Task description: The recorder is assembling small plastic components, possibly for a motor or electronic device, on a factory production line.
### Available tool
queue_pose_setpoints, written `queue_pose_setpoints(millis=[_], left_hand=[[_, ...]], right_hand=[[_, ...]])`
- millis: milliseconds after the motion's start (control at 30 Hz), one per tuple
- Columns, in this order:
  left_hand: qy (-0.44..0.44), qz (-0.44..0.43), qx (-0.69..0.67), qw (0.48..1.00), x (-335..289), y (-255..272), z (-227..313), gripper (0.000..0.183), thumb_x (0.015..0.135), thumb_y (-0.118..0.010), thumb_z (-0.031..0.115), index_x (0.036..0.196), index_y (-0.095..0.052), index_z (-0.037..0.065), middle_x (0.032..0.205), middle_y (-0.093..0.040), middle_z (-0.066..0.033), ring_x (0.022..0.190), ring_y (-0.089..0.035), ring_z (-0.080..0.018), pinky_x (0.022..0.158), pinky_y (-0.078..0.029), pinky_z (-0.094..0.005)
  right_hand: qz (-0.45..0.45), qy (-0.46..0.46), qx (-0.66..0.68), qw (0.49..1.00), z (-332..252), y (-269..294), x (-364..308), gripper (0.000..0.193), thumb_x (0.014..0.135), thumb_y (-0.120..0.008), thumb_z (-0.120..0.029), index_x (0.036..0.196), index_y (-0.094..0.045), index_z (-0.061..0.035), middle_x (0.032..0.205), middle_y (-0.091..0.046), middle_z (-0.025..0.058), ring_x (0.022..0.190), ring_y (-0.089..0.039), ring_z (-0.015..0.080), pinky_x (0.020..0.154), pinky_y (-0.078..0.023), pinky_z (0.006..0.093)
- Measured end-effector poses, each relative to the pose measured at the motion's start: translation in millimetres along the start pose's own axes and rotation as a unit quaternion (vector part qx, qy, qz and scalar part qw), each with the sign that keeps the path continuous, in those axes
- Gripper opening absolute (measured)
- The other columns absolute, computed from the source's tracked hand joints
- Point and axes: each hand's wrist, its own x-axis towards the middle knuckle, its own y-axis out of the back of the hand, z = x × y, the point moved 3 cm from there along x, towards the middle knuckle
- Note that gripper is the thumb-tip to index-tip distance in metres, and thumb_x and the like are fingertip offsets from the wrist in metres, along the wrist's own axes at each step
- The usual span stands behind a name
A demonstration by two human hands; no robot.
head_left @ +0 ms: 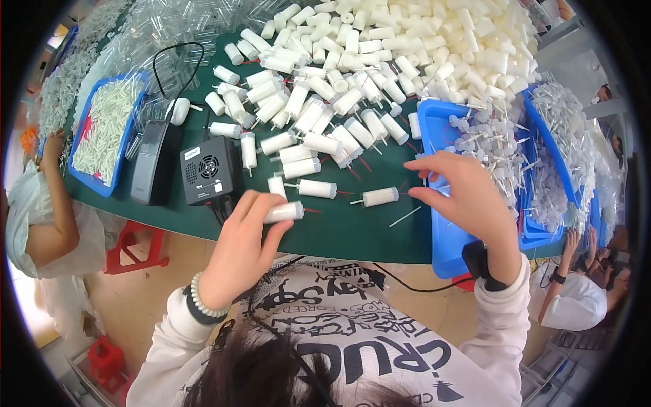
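Note:
My left hand (245,247) has its fingers and thumb round a white foam cylinder (287,211) with a clear end and a red wire, low over the green table. My right hand (468,186) hovers beside the blue tray (447,249), thumb and fingers apart, nothing visible between them. Between the hands lies another white cylinder (380,197) with a thin tube at one end, and close to it a loose thin white stick (405,217). A similar cylinder (316,188) rests just beyond my left hand.
Behind is a heap of assembled cylinders (298,102), backed by a large pile of plain foam pieces (468,41). A black device with a fan (209,171) and a dark box (150,169) stand left, beside a blue tray of small white sticks (105,132). Other people sit at both sides.

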Motion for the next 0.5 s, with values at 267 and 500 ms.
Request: queue_pose_setpoints(millis=[267,500], left_hand=[[-0.016,0.065,0.104,0.992,7,-11,-9,0.032,0.076,-0.066,0.008,0.105,-0.054,0.003,0.091,-0.048,-0.0113,0.08,-0.053,-0.029,0.066,-0.045,-0.0348],[-0.053,0.02,0.303,0.951,8,-37,12,0.069,0.073,-0.068,0.026,0.133,-0.039,0.008,0.123,-0.036,-0.022,0.112,-0.038,-0.0387,0.094,-0.029,-0.0505]], right_hand=[[-0.02,0.045,0.002,0.999,4,-17,-1,0.025,0.07,-0.07,-0.013,0.093,-0.065,-0.0054,0.083,-0.062,0.0104,0.079,-0.059,0.0263,0.069,-0.047,0.0337],[0.063,0.051,0.0,0.997,13,-5,9,0.022,0.072,-0.068,-0.012,0.092,-0.064,-0.0047,0.085,-0.062,0.011,0.083,-0.057,0.0299,0.074,-0.045,0.037]])
